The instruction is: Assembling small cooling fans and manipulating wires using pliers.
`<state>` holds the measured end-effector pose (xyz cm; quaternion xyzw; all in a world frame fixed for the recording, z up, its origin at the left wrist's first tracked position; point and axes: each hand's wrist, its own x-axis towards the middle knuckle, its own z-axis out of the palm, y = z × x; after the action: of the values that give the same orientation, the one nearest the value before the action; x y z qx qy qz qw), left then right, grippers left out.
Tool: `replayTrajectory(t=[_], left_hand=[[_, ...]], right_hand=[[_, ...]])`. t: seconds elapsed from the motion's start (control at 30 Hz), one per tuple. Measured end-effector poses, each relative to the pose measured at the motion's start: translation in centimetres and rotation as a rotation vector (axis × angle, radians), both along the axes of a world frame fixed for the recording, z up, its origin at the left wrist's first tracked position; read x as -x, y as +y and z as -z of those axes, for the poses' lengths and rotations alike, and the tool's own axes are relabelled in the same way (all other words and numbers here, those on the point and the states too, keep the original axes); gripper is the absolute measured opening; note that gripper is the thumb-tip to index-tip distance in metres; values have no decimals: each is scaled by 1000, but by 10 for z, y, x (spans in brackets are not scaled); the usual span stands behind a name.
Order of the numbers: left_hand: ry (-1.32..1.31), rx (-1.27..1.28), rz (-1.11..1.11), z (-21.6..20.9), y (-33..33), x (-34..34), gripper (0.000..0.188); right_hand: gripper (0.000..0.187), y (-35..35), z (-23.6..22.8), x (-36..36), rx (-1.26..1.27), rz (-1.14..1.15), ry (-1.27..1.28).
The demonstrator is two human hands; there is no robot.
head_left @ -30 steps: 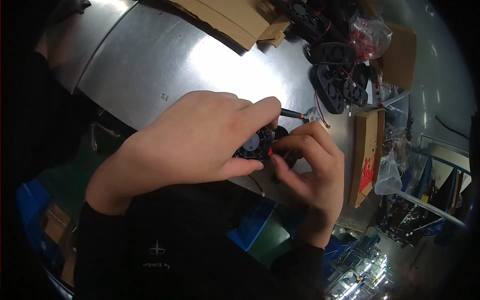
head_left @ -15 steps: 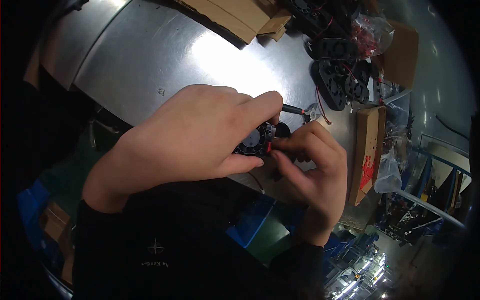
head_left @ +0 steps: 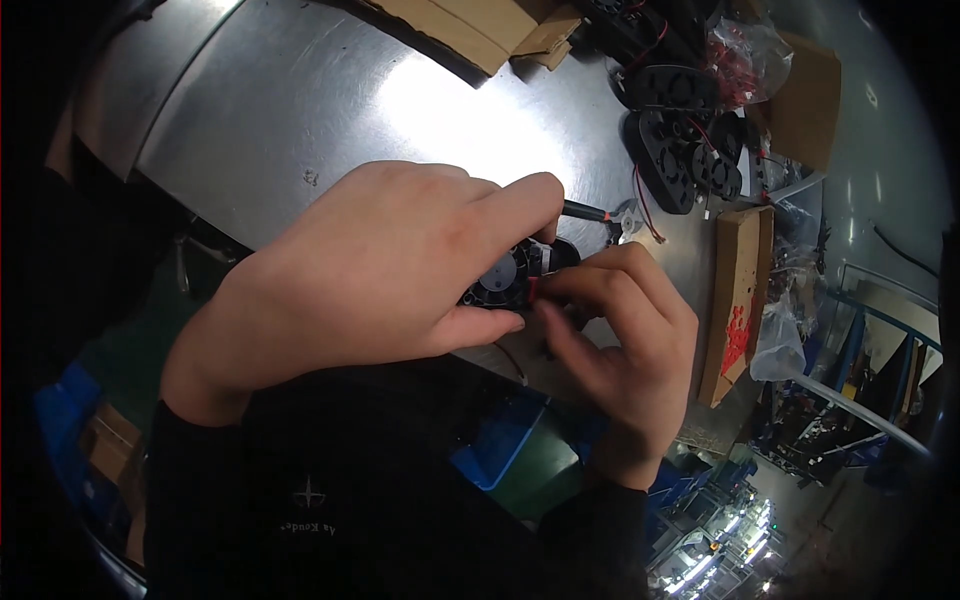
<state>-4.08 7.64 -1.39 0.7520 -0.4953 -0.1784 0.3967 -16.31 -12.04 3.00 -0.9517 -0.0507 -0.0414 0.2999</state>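
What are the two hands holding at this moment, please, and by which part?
Both hands hold a small black fan: the left hand pinches its housing between thumb and fingers, while the right hand grips its right edge.

The small fan [head_left: 515, 275] held between the left hand [head_left: 380, 270] and right hand [head_left: 620, 340] is black, with a red wire at the right fingertips. The table [head_left: 300, 110] beyond the hands is bare silver-grey metal. Far past the right hand, the stacked fans [head_left: 680, 140] are black with red wires, beside brown cardboard [head_left: 735, 290] strewn with red bits. Both sleeves are black.
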Motion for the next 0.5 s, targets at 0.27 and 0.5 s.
replayTrajectory(t=[0.27, 0.5], left_hand=[[6, 29, 1, 0, -2, 1, 49], [3, 20, 8, 2, 0, 0, 49]], right_hand=[[21, -7, -3, -3, -108, 28, 99], [17, -4, 0, -4, -239, 77, 155]])
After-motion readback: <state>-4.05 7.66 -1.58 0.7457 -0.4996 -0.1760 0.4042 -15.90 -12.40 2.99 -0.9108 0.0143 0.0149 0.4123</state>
